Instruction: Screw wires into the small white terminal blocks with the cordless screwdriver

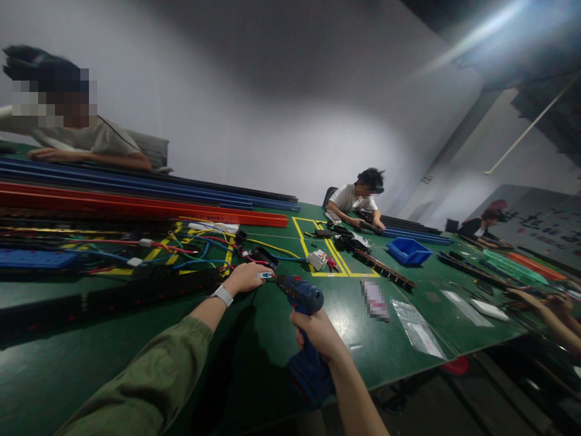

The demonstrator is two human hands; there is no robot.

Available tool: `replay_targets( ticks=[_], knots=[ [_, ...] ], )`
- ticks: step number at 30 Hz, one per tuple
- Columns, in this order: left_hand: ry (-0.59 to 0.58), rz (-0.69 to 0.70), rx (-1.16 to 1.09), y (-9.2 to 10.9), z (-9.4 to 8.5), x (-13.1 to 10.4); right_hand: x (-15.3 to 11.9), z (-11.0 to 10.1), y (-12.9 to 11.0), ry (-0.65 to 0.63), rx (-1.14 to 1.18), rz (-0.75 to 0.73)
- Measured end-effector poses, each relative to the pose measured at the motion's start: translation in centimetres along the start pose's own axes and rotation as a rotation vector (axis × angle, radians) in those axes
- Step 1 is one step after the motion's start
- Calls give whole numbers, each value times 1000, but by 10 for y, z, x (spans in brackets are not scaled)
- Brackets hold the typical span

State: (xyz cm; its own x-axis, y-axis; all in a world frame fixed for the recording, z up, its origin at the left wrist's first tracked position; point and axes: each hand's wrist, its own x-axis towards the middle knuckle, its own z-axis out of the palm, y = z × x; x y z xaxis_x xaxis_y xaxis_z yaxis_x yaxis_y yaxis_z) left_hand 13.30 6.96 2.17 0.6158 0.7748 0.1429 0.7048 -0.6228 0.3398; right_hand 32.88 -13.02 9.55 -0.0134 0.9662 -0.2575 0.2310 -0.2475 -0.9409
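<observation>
My right hand (318, 333) is wrapped round the handle of a blue cordless drill (305, 294). The drill points left, its chuck close to the fingers of my left hand (245, 278). Those fingers are closed on a small white and blue piece (264, 275), whose kind I cannot make out, right at the drill's tip. Beside my left hand lies the end of a long black strip (154, 292) with red dots. Just beyond are a black open housing (264, 257), coloured wires (213, 243) and a grey-white block with red leads (318, 260).
Orange channels (218, 215) and blue channels (181, 192) lie along the table's (363, 357) far left. To the right are a blue bin (408, 250), a black rail (384, 268) and plastic bags (417, 327). Co-workers sit across the table; another person's hands (540, 306) reach in at right.
</observation>
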Motion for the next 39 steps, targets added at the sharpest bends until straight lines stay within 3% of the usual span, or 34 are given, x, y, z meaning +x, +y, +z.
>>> replay_targets(
  ticks=[39],
  knots=[
    [20,23,7,-6,5,2,0,2,-1,23,5,-6]
  ],
)
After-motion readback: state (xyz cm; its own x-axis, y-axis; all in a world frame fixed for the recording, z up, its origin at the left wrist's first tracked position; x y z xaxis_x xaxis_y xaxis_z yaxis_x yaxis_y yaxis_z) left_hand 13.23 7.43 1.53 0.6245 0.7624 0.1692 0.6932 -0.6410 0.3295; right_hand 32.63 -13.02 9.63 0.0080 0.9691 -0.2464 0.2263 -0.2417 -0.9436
